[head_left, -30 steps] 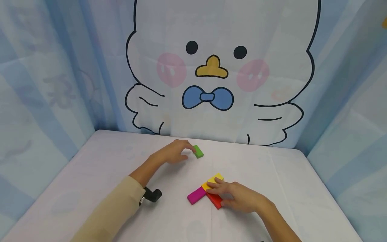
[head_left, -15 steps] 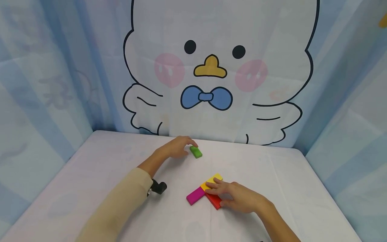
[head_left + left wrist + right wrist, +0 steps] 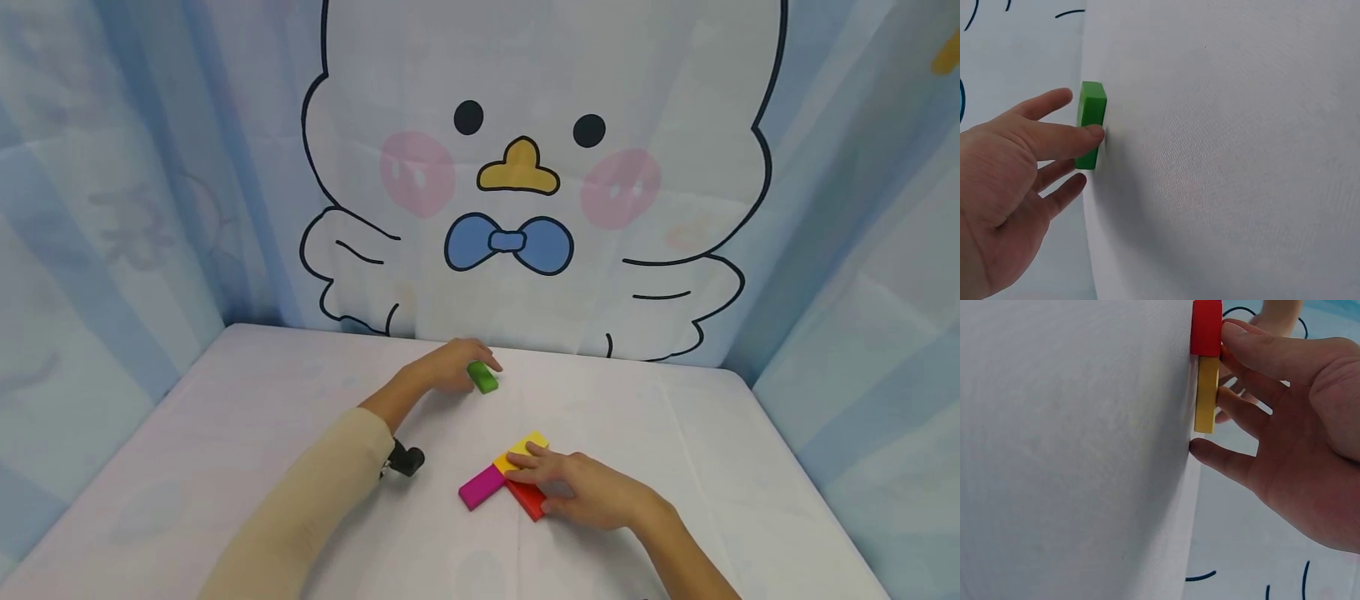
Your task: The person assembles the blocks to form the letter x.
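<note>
At the far side of the white table, my left hand (image 3: 448, 365) reaches around a small green block (image 3: 483, 377). In the left wrist view, the thumb lies across one face of the green block (image 3: 1092, 111) and other fingers are behind it. Nearer the middle, a magenta block (image 3: 481, 487) and a yellow block (image 3: 535, 441) lie end to end in a slanted row. Against them a red block (image 3: 527, 502) sits at an angle. My right hand (image 3: 596, 492) rests over the yellow and red blocks with fingers spread, fingertips touching them and covering part of both.
The white table (image 3: 675, 467) ends at a cloth backdrop (image 3: 517, 308) printed with a cartoon bird, close behind the green block. Pale blue curtains (image 3: 97, 250) hang on both sides. A black device (image 3: 407, 458) sits at my left wrist.
My left hand has moved right and forward, from the left side of the green block to around it. The right hand stays on the yellow and red blocks.
</note>
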Action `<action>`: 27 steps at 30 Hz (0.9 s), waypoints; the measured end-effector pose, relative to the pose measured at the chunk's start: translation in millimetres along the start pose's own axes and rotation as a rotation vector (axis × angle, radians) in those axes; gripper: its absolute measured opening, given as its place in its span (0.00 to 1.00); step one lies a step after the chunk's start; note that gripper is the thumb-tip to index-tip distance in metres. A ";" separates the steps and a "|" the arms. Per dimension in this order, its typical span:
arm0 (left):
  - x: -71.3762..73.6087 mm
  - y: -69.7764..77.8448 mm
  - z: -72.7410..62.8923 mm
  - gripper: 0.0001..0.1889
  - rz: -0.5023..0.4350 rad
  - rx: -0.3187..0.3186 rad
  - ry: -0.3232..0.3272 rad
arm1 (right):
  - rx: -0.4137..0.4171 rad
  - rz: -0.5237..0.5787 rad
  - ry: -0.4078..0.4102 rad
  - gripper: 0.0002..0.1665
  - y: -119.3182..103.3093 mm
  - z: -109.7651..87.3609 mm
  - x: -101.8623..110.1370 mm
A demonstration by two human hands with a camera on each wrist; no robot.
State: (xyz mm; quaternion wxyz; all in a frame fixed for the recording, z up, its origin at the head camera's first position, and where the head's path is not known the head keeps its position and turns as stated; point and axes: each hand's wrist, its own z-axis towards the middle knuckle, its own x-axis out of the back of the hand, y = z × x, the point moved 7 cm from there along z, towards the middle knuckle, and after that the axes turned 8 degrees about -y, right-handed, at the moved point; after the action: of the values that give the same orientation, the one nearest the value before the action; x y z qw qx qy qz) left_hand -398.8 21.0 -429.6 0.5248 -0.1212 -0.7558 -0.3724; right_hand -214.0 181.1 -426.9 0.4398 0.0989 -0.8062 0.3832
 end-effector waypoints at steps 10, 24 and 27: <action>0.2 -2.3 5.9 0.21 -0.051 -0.008 -0.006 | -0.006 0.013 -0.009 0.38 0.1 0.3 0.1; 2.0 -6.1 9.7 0.20 -0.103 -0.020 0.017 | -0.011 0.019 0.005 0.38 3.2 -0.8 -0.9; 2.6 -5.8 9.5 0.20 -0.120 -0.028 0.016 | -0.010 0.027 0.007 0.38 3.4 -2.0 -0.6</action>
State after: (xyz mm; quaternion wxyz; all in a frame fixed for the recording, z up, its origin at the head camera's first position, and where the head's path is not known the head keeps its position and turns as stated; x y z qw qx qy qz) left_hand -409.9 23.0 -431.5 0.5057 -0.0802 -0.7524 -0.4145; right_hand -214.0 184.7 -428.5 0.4379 0.0845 -0.8078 0.3855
